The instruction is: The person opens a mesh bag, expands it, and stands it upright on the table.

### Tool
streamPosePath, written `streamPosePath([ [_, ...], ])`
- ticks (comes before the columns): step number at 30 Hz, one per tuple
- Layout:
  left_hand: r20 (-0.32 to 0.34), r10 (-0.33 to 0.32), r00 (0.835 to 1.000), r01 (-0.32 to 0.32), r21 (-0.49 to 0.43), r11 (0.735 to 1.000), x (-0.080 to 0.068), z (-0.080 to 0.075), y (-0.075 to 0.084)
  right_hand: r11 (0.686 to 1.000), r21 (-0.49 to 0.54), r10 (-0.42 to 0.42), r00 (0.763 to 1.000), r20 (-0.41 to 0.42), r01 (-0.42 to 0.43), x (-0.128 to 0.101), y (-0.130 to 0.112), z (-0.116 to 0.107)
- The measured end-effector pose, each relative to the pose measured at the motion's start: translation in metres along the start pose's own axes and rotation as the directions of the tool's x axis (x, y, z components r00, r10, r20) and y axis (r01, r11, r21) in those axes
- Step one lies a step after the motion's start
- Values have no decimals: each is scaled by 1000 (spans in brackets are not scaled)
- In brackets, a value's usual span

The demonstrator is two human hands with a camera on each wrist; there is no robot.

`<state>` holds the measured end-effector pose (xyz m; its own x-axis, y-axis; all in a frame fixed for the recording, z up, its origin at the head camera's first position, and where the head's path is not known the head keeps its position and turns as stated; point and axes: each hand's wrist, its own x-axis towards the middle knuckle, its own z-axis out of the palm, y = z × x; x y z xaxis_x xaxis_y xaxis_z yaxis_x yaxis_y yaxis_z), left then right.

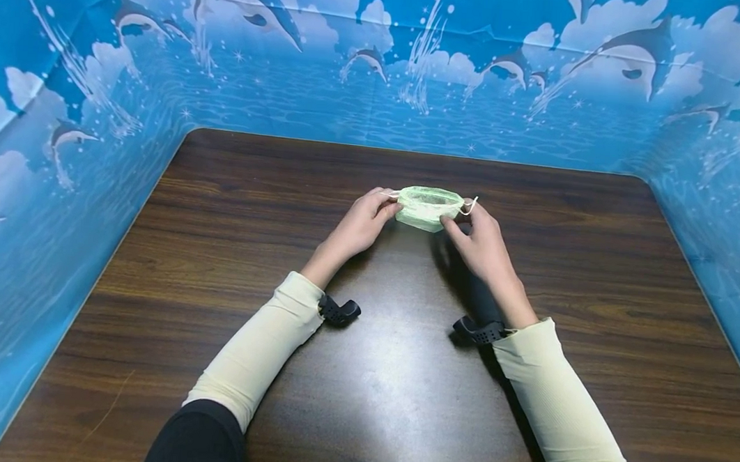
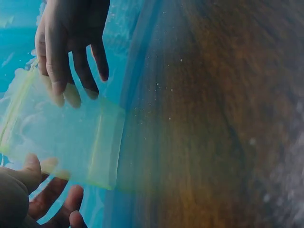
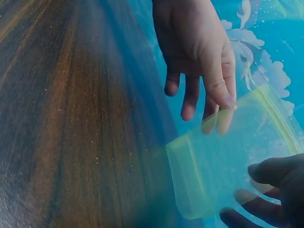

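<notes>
Near edge of desk: both forearms in pale sleeves run forward and converge toward the middle; left hand pinches the left end of a small green mesh pouch, right hand pinches its right end, thumb in front and fingers behind on each side. Pouch sits between the two hands, held just above the desk past its centre, long axis left to right, both hands equally near; white drawstring trails off its right end by the right hand.
</notes>
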<state>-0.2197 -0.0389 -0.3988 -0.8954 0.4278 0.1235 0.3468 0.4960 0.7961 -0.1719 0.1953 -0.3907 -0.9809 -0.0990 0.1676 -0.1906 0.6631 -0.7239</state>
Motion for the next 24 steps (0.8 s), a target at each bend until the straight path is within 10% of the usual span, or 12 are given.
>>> streamPosePath([
  [7, -2, -1, 1000, 1, 10, 1000, -3, 0, 1, 1000, 24, 17, 1000, 9, -17, 1, 0, 1],
  [15, 139, -88, 986, 73, 106, 992, -5, -1, -1, 992, -108, 82, 985, 154, -66, 2, 4, 3],
  [20, 162, -77, 984, 80, -14, 997, -5, -5, 3, 998, -57, 48, 992, 119, -42, 1, 2, 3],
  [24, 206, -176, 963, 219, -211, 953, -7, -12, 8, 998, -11, -58, 998, 35, 58, 0, -2, 3],
])
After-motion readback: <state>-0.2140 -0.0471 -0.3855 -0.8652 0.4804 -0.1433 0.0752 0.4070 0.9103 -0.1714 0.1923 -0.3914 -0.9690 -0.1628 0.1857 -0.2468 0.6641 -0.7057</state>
